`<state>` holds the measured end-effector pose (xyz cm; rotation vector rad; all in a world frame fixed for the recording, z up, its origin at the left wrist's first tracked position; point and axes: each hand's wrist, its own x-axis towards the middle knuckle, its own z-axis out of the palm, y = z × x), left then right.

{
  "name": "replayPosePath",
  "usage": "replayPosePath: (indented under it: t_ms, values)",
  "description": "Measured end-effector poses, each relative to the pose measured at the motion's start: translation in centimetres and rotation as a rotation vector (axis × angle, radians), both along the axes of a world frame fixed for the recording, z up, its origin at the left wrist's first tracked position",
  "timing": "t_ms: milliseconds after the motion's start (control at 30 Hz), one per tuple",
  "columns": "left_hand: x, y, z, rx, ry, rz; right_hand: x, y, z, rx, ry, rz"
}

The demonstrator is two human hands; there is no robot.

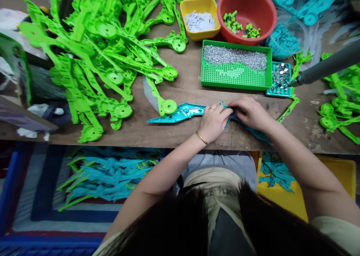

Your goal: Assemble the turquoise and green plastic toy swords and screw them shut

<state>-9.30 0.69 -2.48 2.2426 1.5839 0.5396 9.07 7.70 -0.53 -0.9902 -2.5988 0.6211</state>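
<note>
A long teal plastic shell [182, 113] lies across the front of the table, its hollow side up. My left hand [213, 122] is closed over its middle, fingers pressed together on it. Close by on the right, my right hand [249, 110] has its fingertips bunched at the shell's middle. Whatever small part may be between those fingertips is hidden. The shell's right end passes under my right wrist. A green plastic piece with a round disc end [168, 107] touches the shell's left part.
Green plastic pieces [112, 76] pile up on the left. Behind my hands stand a green tray of screws [236, 84], a yellow bowl [201, 35] and a red bowl [247, 38]. A grey rod-shaped tool [326, 65] juts in from the right. Teal shells [109, 173] fill a crate below.
</note>
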Motion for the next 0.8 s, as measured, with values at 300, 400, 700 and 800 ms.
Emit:
replayPosePath:
  t_ms: [300,400,700,800]
  values:
    - [0.1,0.0,-0.4,0.017,0.008,-0.013,0.0,0.6,-0.7,-0.054,0.025,0.007]
    - [0.2,0.0,-0.4,0.007,-0.017,0.037,0.0,0.2,-0.9,-0.003,0.052,-0.028]
    - [0.3,0.0,-0.4,0.022,-0.021,0.042,0.1,-0.6,-1.0,0.101,0.067,-0.095]
    - [0.2,0.0,-0.4,0.029,-0.016,0.039,0.1,-1.0,-1.0,0.144,0.022,-0.119]
